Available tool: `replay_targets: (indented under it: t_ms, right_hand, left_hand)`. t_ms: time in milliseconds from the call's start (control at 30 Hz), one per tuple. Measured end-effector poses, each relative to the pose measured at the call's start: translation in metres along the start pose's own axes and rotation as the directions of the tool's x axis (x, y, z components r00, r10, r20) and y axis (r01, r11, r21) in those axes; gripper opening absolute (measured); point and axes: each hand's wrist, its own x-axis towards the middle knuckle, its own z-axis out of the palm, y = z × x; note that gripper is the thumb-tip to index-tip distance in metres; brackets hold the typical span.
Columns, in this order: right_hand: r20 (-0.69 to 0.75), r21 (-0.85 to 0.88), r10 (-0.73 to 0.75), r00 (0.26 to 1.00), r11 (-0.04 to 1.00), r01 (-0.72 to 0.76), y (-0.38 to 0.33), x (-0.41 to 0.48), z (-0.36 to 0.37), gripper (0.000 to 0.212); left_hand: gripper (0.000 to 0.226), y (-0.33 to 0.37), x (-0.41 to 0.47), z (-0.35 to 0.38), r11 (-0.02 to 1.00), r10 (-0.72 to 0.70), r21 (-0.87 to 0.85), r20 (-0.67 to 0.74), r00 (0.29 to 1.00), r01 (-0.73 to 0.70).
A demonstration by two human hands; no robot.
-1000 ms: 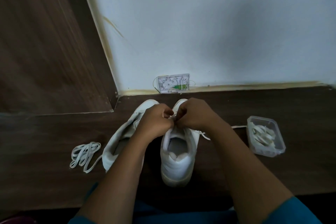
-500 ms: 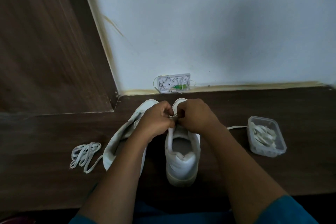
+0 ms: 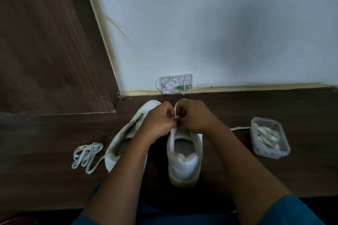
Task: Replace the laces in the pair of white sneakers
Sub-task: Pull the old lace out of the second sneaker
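White sneaker (image 3: 184,160) stands heel toward me on the dark wood surface (image 3: 237,111), second sneaker (image 3: 122,140) just left. My left hand (image 3: 157,122) and right hand (image 3: 195,117) meet above it, fingers curled, pinching a lace (image 3: 175,118). Plastic container (image 3: 256,137) sits right.

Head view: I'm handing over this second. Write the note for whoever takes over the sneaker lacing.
Left hand and right hand: both pinch the lace over the front of the upright sneaker, which stands heel toward the person.
A lace strand runs right to the clear tub of laces.
Tilted sneaker lies to the left, with a loose lace bundle left of it.
Done: unclear, the hands hide the eyelets.
Left: finish threading the upright sneaker, then check the tilted one.
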Motion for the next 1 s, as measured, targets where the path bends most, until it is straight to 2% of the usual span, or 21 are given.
replay_targets:
  t_ms: [133,267,433,467,533,600,700,767,833,933,1000]
  right_hand:
    - [-0.035,0.01,0.082,0.996,0.997,-0.082,0.003,0.001,-0.001,0.022]
    - [-0.022,-0.014,0.086,0.996,0.996,-0.086,-0.001,0.0,0.001,0.03]
    - [-0.042,0.005,0.096,0.994,0.995,-0.096,0.0,-0.001,-0.002,0.023]
    - [-0.053,0.013,0.109,0.993,0.994,-0.109,0.0,-0.002,-0.003,0.021]
    - [-0.061,0.038,0.142,0.988,0.989,-0.14,-0.001,-0.005,-0.009,0.024]
    - [-0.051,0.115,0.203,0.978,0.974,-0.196,-0.003,-0.009,-0.013,0.026]
    - [-0.082,0.1,0.236,0.968,0.969,-0.228,-0.004,-0.011,-0.018,0.011]
    - [-0.074,0.037,0.208,0.975,0.978,-0.206,-0.006,-0.01,-0.017,0.009]
    - [-0.075,0.018,0.22,0.973,0.976,-0.219,-0.008,-0.008,-0.015,0.014]
    - [-0.047,0.077,0.302,0.952,0.952,-0.298,-0.007,-0.005,-0.01,0.016]
    - [0.008,0.209,0.393,0.92,0.899,-0.386,-0.003,-0.002,-0.005,0.01]
  left_hand:
    - [0.027,0.008,-0.003,0.003,0.985,0.061,0.163,-0.008,0.998,-0.059]
    - [0.022,0.015,-0.008,0.007,0.943,0.118,0.318,-0.051,0.992,-0.096]
    - [0.015,0.009,-0.001,0.016,0.919,0.222,0.359,-0.136,0.965,-0.161]
    - [0.015,0.009,0.001,0.019,0.945,0.201,0.29,-0.15,0.968,-0.151]
    - [0.019,0.012,0.0,0.022,0.999,0.025,-0.034,-0.147,0.989,-0.03]
    - [0.027,0.017,-0.002,0.023,0.921,-0.16,-0.369,-0.068,0.985,0.124]
    - [0.035,0.023,-0.004,0.021,0.748,-0.232,-0.62,0.088,0.969,0.236]
    - [0.032,0.026,-0.007,0.017,0.705,-0.226,-0.663,0.126,0.966,0.252]
    - [0.028,0.026,-0.008,0.015,0.719,-0.213,-0.647,0.141,0.967,0.253]
    - [0.029,0.019,-0.007,0.009,0.802,-0.169,-0.547,0.176,0.97,0.24]
    - [0.03,0.016,-0.007,0.005,0.872,-0.153,-0.436,0.186,0.971,0.221]
